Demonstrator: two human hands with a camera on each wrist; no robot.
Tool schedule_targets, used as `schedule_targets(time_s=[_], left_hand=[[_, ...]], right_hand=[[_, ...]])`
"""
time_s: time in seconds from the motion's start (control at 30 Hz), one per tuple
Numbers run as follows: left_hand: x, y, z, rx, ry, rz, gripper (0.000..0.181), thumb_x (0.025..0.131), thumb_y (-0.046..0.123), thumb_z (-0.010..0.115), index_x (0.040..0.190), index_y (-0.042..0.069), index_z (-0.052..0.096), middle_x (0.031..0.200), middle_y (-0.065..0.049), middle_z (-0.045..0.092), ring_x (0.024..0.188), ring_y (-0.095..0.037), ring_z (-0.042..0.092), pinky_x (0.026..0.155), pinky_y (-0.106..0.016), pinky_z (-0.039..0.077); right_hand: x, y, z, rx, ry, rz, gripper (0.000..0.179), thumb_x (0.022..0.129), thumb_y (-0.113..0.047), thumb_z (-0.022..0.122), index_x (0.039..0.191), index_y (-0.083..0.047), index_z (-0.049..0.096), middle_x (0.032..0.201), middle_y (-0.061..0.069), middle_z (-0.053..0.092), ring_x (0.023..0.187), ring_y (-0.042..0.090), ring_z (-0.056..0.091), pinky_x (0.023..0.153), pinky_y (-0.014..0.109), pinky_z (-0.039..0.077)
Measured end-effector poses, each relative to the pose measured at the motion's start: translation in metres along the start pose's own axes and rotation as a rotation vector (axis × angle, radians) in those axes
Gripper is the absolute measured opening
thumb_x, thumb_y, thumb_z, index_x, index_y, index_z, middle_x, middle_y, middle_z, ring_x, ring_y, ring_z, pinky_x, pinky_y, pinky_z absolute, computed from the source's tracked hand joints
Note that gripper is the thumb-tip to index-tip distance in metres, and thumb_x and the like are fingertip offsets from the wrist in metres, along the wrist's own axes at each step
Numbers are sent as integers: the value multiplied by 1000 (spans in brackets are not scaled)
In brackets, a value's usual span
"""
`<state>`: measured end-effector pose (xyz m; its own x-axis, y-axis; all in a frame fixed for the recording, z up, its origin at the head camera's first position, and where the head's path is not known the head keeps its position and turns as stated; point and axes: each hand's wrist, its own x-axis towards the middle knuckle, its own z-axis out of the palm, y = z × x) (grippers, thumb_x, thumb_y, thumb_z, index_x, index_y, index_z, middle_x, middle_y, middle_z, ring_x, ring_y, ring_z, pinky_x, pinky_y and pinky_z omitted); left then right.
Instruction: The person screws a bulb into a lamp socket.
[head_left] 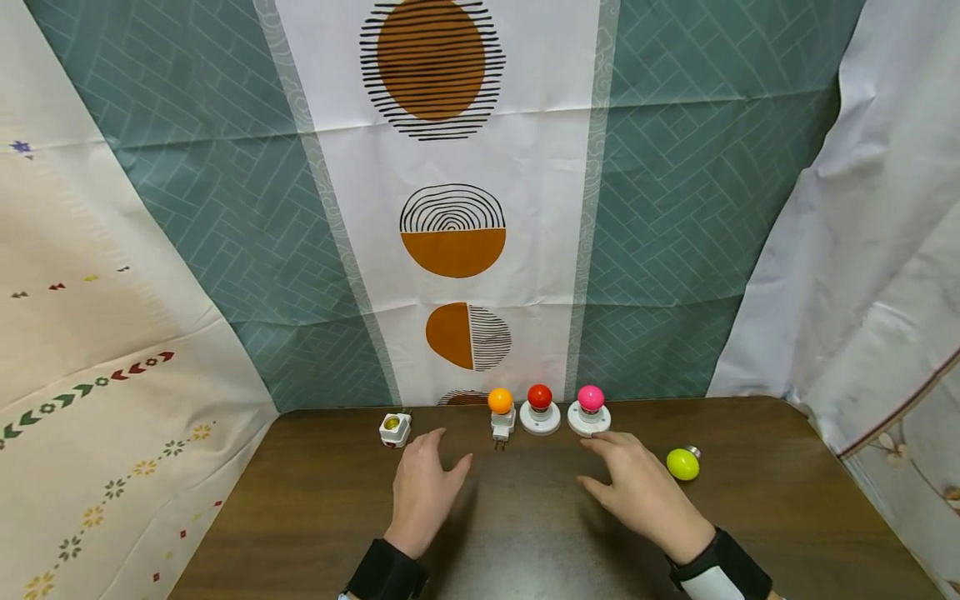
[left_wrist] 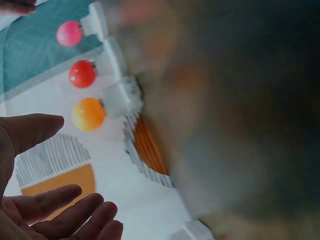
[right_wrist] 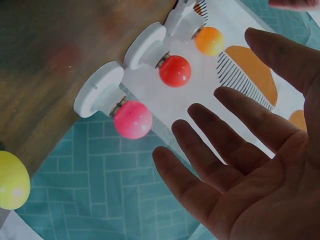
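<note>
My left hand (head_left: 427, 490) hovers over the table with relaxed fingers and holds nothing. Just beyond its fingertips sits a white square bulb socket (head_left: 394, 429) with no bulb in it. My right hand (head_left: 643, 490), fingers spread and nothing held, is between a pink bulb (head_left: 591, 398) in a round white base and a loose yellow-green bulb (head_left: 682, 464) lying on its side. Toward the middle, a red bulb (head_left: 539, 397) stands in another round white base (head_left: 542, 421). Beside it an orange bulb (head_left: 500, 401) stands in a white plug-in socket (head_left: 502, 423) with metal prongs.
The brown wooden table (head_left: 517, 517) ends just behind the row of sockets. A green and white patterned curtain (head_left: 660, 250) hangs at the back. Pale cloths hang at the left (head_left: 90, 375) and right. Dark bands circle both wrists.
</note>
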<state>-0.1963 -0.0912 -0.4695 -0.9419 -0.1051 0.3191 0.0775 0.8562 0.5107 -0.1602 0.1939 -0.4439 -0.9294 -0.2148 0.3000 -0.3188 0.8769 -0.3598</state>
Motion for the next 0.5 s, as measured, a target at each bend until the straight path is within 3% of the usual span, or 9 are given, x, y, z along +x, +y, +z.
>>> schedule_targets(time_s=[0.17,0.37,0.5], left_hand=[[3,-24,-2,-1,59,-42,61,74,42,75,119,4,58,115,-14,62,107,-30,56,83,-48,49],[24,-56,-4,-58,182,-86,78,73,39,76,129,-6,44,123,-24,48,116,-39,43,92,-51,41],[37,-76,-1,-68,195,-157,91,71,40,77,134,-9,34,129,-30,41,119,-45,37,95,-55,38]], right_hand=[[-1,4,0,-4,-8,1,48,72,-33,79,111,-9,67,115,7,65,110,27,58,92,45,48],[-1,6,-1,13,-9,-3,49,72,-30,78,112,-5,66,117,10,64,112,30,56,94,48,46],[-2,6,0,22,-19,1,49,73,-30,78,113,-5,66,119,11,63,114,30,55,94,48,46]])
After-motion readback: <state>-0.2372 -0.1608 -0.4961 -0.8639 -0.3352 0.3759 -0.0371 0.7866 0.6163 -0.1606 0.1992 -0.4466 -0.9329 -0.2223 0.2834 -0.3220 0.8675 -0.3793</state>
